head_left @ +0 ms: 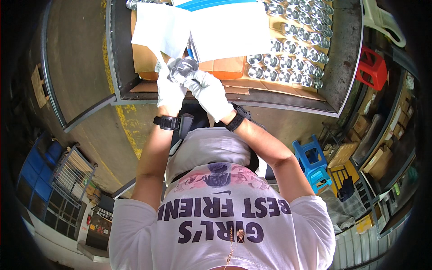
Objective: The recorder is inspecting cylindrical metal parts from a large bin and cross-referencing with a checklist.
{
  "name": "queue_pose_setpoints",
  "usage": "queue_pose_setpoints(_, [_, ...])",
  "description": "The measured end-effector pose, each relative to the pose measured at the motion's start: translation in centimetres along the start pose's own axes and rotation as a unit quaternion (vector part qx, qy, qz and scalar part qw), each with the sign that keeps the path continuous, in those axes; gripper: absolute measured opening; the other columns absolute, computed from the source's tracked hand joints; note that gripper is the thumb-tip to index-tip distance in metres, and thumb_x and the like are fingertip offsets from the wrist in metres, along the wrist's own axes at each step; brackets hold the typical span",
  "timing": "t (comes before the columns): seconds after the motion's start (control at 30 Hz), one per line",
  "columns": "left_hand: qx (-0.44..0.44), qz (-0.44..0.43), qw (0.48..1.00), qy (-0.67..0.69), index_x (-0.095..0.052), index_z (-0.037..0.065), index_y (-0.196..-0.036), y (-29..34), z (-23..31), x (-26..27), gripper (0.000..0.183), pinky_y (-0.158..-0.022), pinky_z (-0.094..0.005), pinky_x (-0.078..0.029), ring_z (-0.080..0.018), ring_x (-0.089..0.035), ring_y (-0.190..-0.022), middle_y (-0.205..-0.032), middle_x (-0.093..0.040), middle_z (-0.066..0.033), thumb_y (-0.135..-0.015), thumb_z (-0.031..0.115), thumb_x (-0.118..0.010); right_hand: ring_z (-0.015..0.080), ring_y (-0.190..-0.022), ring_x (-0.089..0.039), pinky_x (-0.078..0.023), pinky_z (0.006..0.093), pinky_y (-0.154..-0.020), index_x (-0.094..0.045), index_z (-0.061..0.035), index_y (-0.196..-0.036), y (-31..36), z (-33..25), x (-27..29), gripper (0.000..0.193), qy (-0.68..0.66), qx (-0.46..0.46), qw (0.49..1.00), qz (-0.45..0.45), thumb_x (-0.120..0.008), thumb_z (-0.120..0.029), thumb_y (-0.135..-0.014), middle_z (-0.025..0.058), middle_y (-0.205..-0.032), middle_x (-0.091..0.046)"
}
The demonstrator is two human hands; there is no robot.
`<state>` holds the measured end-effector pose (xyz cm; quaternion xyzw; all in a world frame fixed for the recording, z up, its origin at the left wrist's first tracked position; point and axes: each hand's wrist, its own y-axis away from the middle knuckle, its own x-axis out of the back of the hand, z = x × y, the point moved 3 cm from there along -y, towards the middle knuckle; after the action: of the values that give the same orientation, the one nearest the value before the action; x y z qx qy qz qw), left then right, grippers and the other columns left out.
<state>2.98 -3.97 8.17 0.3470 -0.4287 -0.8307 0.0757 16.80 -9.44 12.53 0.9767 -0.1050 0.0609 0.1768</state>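
Both my hands wear white gloves and meet above the near edge of the workbench. My left hand (171, 92) is closed round the left side of a shiny round metal part (184, 67), with bent fingers against it. My right hand (208, 92) grips the same part from the right, thumb and fingers pressed to its lower right side. The part is cup-like with darker recesses; its exact kind is not clear. Just beyond it lie white paper sheets (229, 31) and a blue pen-like item (191, 50), partly covered.
Several rows of similar shiny metal parts (285, 61) stand on cardboard at the bench's right. The bench has a raised dark metal rim (288, 104). An orange-edged tray (225, 67) lies near the front. Blue stools (312, 157) and a red stool (372, 69) stand to the right.
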Motion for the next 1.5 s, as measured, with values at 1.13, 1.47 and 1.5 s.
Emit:
queue_pose_setpoints(1.13, [0.032,-0.009,0.996,-0.082,-0.062,-0.002,-0.125,-0.3,0.1,-3.1,0.047,-0.094,-0.0457,-0.058,-0.0317,-0.068,-0.105,-0.116,-0.068,-0.0185,-0.101,0.037,-0.054,0.0224,-0.090,-0.071,-0.056,0.0321,-0.083,-0.074,-0.0068,-0.118,0.3,-1.2,0.7,0.025,-0.050,-0.023,0.994,-0.092,-0.071,-0.009,-0.093,0.0121,-0.104,-0.075])
queue_pose_setpoints(1.47, [-0.084,-0.104,0.943,-0.304,-0.061,-0.002,-0.130,-0.1,1.1,-3.9,0.043,-0.093,-0.0378,-0.058,-0.0259,-0.070,-0.103,-0.115,-0.070,-0.0168,-0.099,0.027,-0.059,0.0143,-0.090,-0.069,-0.055,0.0291,-0.082,-0.073,-0.0037,-0.119,0.2,-0.8,2.4,0.024,-0.063,-0.015,0.997,-0.053,-0.071,-0.009,-0.095,0.0085,-0.108,-0.075])
queue_pose_setpoints(1.5, [-0.184,-0.131,0.859,-0.460,-0.061,-0.002,-0.130,0.4,1.5,-4.1,0.042,-0.093,-0.0368,-0.058,-0.0249,-0.070,-0.104,-0.116,-0.070,-0.0162,-0.099,0.027,-0.059,0.0226,-0.092,-0.069,-0.056,0.0331,-0.084,-0.074,-0.0063,-0.115,0.0,-0.9,3.2,0.023,-0.046,0.000,0.999,-0.017,-0.071,-0.012,-0.093,0.0111,-0.105,-0.074])
